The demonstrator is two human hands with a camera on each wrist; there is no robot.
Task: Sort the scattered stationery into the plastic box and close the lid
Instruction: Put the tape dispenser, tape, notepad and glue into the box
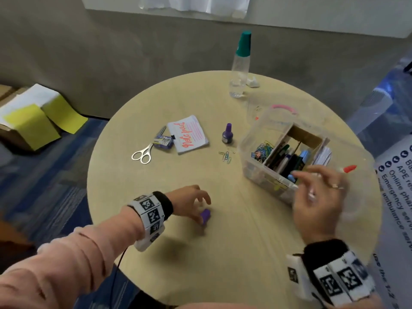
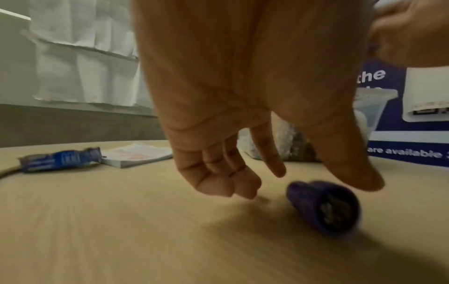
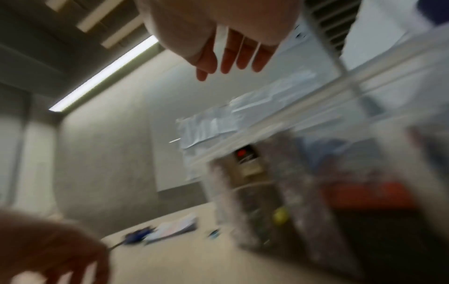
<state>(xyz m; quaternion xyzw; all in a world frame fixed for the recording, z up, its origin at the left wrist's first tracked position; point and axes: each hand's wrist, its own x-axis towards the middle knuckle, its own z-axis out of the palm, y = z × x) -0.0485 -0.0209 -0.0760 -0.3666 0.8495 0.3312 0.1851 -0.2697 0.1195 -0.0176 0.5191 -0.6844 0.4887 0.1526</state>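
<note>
On the near middle of the round table (image 1: 223, 253) a small purple cap-like piece (image 1: 206, 216) (image 2: 323, 207) lies on its side. My left hand (image 1: 197, 205) (image 2: 318, 175) hovers over it, thumb just above it, index finger straight, the other fingers curled; it grips nothing. The clear plastic box (image 1: 263, 175) (image 3: 267, 201) stands at the right with its lid (image 1: 281, 117) swung back, holding pens and clips between dividers. My right hand (image 1: 312, 181) (image 3: 213, 73) is at the box's near corner, holding a thin white marker (image 3: 219, 40). Blur hides the grip's detail.
A note pad (image 1: 189, 136), a blue staples pack (image 1: 163, 141), scissors (image 1: 142, 153), loose paper clips (image 1: 226, 155) and an upright purple ink bottle (image 1: 227, 133) lie mid-table. A clear bottle with a green cap (image 1: 240, 63) stands at the far edge. A red-tipped item (image 1: 350, 168) shows right of the box.
</note>
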